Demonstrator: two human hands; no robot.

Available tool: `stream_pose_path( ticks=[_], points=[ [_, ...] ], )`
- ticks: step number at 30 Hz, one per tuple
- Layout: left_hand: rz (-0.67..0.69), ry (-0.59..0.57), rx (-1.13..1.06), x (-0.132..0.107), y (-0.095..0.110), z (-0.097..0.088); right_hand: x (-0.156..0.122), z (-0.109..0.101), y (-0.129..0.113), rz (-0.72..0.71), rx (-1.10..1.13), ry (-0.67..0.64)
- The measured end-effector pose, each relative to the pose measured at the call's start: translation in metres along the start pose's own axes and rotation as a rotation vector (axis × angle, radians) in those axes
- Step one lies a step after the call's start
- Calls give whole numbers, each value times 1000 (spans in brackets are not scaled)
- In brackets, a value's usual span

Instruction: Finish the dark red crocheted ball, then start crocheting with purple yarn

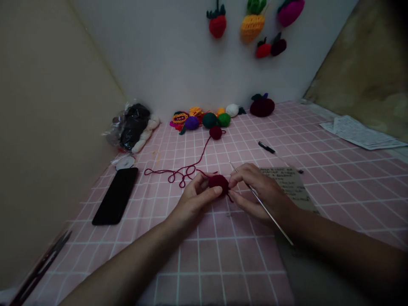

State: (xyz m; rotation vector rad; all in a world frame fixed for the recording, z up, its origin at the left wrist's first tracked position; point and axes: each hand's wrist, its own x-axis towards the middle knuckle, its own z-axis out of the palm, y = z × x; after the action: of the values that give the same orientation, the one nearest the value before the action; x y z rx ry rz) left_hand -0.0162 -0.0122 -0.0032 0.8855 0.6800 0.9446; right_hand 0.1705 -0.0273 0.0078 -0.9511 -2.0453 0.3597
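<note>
My left hand (198,194) is closed around a small dark red crocheted piece (218,183), thumb on its near side. At the right side of that piece, the thumb and forefinger of my right hand (259,191) pinch close to its edge, where a short strand hangs. A thin metal crochet hook (266,210) lies across my right hand, its tip pointing up and to the left, clear of the piece. Dark red yarn (191,168) runs in loose loops over the cloth to a small yarn ball (216,132) farther back.
A black phone (115,196) lies at left, with scissors (41,267) nearer me. Handwritten brown paper (283,187) is partly under my right arm, near a pen (267,147). Colourful yarn balls (209,120) line the wall beside a plastic bag (134,125). Papers (363,131) lie at right.
</note>
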Motion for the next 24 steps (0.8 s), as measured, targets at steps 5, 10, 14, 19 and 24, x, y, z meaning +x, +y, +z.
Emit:
stream_pose_path(
  ticks=[5,10,14,19,24],
  points=[
    [31,46,144,-1,1,-3,-1,1,3,6,-30,-15],
    [9,64,106,0,-1,-3,0,1,2,21,-45,-2],
    [-16,50,-39,0,0,0,1,1,1,57,-28,50],
    [-45,26,-101,0,2,1,1,1,0,58,0,58],
    [-71,30,-128,-1,3,1,1,0,-1,78,46,62]
  ],
)
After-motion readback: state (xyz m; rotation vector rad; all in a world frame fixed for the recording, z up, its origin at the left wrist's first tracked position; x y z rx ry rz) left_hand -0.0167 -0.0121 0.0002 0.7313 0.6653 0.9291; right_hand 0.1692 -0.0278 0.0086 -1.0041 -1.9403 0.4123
